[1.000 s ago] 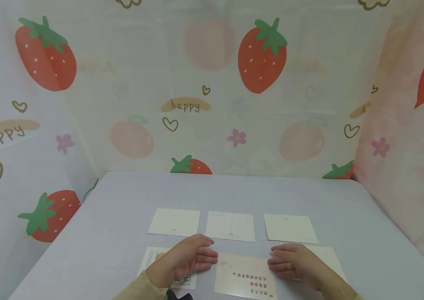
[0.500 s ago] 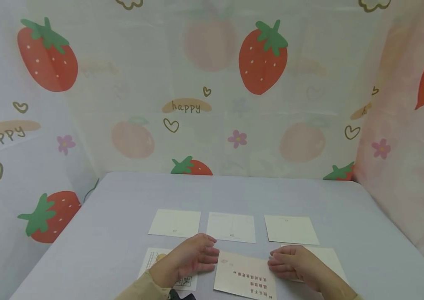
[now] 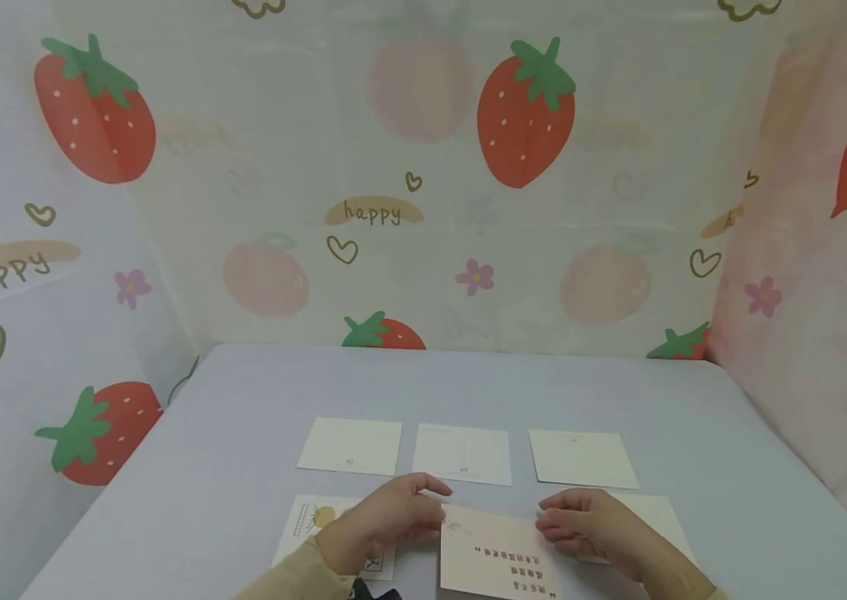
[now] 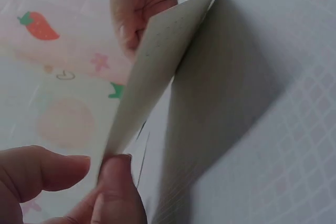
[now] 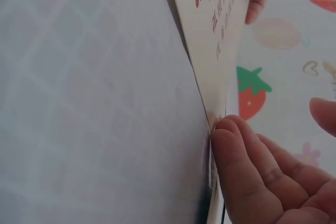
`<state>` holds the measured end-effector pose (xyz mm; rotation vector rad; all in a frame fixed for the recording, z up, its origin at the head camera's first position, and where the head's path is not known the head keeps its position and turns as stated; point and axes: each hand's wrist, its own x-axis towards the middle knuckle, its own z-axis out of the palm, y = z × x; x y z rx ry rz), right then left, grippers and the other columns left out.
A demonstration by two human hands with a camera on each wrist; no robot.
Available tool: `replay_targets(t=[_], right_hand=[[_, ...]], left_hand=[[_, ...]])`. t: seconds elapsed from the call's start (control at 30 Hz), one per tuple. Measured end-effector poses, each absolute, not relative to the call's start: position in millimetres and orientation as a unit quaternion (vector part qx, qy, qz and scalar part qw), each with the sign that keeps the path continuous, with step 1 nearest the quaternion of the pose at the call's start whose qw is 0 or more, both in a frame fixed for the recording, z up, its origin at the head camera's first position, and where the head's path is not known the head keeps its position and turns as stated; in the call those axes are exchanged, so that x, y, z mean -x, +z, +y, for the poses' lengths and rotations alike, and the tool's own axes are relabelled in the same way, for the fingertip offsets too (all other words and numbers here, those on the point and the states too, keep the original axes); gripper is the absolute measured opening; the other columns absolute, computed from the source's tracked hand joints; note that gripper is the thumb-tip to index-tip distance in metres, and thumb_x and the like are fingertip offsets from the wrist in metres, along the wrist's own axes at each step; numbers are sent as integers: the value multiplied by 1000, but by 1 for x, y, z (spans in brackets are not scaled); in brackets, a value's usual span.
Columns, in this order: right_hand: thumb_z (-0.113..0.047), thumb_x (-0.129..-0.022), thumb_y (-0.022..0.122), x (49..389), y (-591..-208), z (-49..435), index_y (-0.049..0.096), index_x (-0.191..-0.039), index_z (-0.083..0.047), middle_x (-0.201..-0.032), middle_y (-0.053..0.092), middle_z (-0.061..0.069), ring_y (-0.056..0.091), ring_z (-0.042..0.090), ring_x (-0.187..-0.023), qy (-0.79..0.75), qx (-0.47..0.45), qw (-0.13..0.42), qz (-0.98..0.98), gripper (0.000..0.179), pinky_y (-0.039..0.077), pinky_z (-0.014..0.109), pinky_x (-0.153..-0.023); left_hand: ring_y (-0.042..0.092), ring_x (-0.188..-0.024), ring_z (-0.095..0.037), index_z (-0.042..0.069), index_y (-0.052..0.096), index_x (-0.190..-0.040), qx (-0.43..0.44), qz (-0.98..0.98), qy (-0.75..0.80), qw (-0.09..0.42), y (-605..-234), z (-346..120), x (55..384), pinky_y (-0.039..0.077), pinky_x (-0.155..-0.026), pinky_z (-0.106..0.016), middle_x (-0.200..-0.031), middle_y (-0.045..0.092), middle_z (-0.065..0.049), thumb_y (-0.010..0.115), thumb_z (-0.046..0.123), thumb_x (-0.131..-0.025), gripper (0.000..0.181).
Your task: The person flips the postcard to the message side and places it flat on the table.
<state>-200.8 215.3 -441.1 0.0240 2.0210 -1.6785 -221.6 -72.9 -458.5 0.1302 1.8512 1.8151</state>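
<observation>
A cream postcard (image 3: 494, 554) with red writing lies between the two hands at the front of the table. Its left side is tilted up, and its shadowed underside shows in the left wrist view. My left hand (image 3: 393, 517) has its fingers (image 4: 116, 182) under that raised edge, while the thumb (image 4: 68, 172) stands apart from the card. At the opposite edge rest the fingers (image 5: 231, 153) of my right hand (image 3: 592, 529), nearly straight, with its thumb (image 5: 324, 116) held away.
Behind stand in a row a left card (image 3: 350, 446), a middle card (image 3: 463, 454) and a right card (image 3: 583, 458), all lying flat. A printed card (image 3: 303, 521) lies partly under the left forearm, a blank card (image 3: 652, 517) beside the right hand. Strawberry-patterned cloth (image 3: 423, 275) encloses the table.
The left edge of the postcard has risen from the table, and the card has shifted slightly right. My left hand has moved right and turned with it; the right hand has stayed nearly still.
</observation>
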Motion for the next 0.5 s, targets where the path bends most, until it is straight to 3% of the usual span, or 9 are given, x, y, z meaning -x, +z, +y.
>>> replay_targets(t=[0.2, 0.5], right_hand=[[-21, -85, 64, 201, -440, 216, 50, -118, 11, -100, 66, 9, 62, 18, -88, -601, 5, 254, 757, 48, 52, 33, -78], [-21, -86, 63, 202, -436, 221, 53, -115, 9, -99, 65, 9, 61, 19, -90, -578, 27, 243, 778, 43, 52, 35, -78]], left_hand=[[57, -64, -12, 1, 62, -104, -47, 724, 636, 263, -462, -65, 219, 51, -59, -22, -76, 59, -5, 61, -2, -78, 27], [57, -63, -10, 2, 65, -98, -37, 732, 631, 256, -461, -64, 219, 50, -56, -20, -78, 60, -7, 63, -2, -78, 20]])
